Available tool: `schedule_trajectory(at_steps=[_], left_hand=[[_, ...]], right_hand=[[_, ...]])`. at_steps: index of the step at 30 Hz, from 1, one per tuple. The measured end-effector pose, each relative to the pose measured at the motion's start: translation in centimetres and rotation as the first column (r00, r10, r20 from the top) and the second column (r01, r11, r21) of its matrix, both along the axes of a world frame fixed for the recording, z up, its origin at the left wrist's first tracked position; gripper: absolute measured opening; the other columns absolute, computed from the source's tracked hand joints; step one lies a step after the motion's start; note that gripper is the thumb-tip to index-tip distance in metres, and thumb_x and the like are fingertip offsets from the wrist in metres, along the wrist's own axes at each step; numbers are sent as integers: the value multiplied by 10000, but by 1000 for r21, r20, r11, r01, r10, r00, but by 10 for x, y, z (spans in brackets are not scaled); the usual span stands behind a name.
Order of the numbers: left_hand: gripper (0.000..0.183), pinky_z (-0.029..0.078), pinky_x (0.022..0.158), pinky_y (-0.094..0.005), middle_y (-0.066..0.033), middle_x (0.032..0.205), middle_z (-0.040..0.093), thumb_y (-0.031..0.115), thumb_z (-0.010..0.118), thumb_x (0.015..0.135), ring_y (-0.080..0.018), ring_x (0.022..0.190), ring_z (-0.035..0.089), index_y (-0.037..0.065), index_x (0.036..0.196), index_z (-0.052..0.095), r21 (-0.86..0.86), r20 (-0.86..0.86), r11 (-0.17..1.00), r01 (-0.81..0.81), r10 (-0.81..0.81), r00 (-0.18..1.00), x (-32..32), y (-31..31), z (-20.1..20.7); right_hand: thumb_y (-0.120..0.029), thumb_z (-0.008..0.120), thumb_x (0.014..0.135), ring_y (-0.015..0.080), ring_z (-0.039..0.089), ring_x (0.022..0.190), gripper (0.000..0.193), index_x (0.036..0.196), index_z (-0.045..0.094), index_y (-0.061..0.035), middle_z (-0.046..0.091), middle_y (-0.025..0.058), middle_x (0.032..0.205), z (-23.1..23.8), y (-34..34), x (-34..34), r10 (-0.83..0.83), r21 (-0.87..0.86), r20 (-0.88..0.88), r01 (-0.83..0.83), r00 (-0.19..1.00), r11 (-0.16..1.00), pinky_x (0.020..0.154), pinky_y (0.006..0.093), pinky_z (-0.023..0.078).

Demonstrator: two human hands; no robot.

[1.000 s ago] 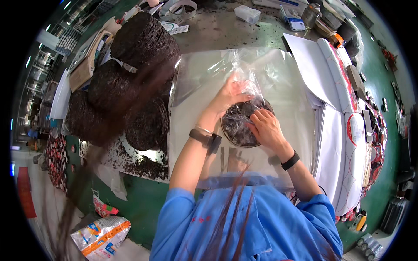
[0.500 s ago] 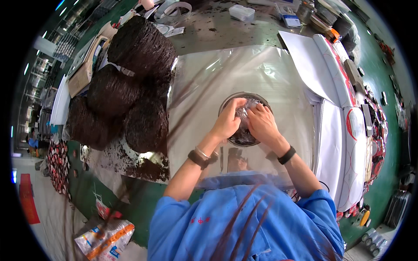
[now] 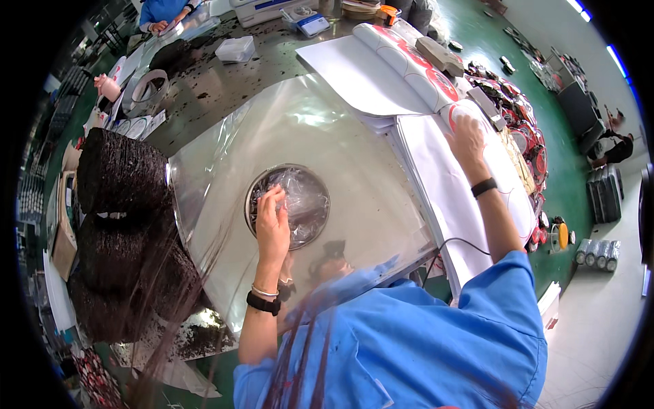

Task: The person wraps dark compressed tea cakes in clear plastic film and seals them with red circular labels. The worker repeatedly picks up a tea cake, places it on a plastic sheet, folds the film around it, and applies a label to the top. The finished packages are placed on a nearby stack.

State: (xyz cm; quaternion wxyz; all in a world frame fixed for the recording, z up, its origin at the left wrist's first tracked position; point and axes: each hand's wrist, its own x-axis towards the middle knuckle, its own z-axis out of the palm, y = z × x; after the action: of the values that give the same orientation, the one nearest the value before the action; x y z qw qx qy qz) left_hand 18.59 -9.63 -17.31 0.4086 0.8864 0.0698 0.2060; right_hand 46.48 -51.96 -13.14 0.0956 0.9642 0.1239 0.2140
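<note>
One left hand [image 3: 272, 228] over a round dish [image 3: 328, 206], one right hand [image 3: 469, 140] at printed paper [image 3: 503, 153].
Left fingers bend loosely over clear film [image 3: 306, 201] in the dish, left of the frame's centre; right fingers lie over the paper, right of centre; whether either grips, I cannot tell. The step in hand seems a reach for paper beside the film-covered dish; the next move likely calls for a light touch. Shiny sheeting [image 3: 361, 163] covers part of the table [image 3: 194, 112]; dark stacks [image 3: 122, 170] stand left, a blue-clothed person [image 3: 158, 9] upper left.
</note>
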Motion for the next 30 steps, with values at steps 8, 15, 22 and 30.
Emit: schedule_trajectory(at_steps=[8, 15, 22, 30], left_hand=[[251, 334, 1199, -495, -148, 1380, 592, -8, 553, 970, -344, 1327, 529, -12, 1218, 587, -8, -12, 1000, -16, 16, 1000, 0, 0, 3], [256, 387, 1156, -475, -151, 1369, 598, -21, 557, 965, -347, 1315, 534, -13, 1219, 594, 37, 7, 999, -24, 24, 1000, 0, -1, 6], [329, 470, 1050, -443, -161, 1297, 630, -10, 603, 951, -365, 1241, 575, 11, 1277, 563, -46, 83, 995, -91, 94, 992, -1, -3, -1], [259, 387, 1042, -459, -83, 1136, 632, 7, 733, 833, -298, 1182, 538, 58, 1058, 616, 45, 175, 969, -243, 232, 957, 1, -8, -1]], right_hand=[[-207, 619, 929, 270, 585, 1072, 157, 1029, 649, -91, 615, 72, 1050, -46, -71, 39, 186, -422, -135, -226, 973, 878, 794, 412, 518], [-213, 509, 1005, 331, 656, 1027, 202, 1120, 637, -107, 673, 115, 1020, -24, -143, 82, 307, 144, -6, -303, 952, 942, 835, 445, 550], [-212, 452, 1105, 314, 613, 976, 354, 1245, 583, 85, 651, 231, 1107, 92, -95, -2, -393, 849, 528, -454, 753, 270, 939, 386, 478], [53, 509, 944, 317, 531, 1392, 355, 1208, 727, -39, 604, 152, 1452, 46, 206, -178, 774, 752, 279, -631, 568, 192, 1195, 477, 360]])
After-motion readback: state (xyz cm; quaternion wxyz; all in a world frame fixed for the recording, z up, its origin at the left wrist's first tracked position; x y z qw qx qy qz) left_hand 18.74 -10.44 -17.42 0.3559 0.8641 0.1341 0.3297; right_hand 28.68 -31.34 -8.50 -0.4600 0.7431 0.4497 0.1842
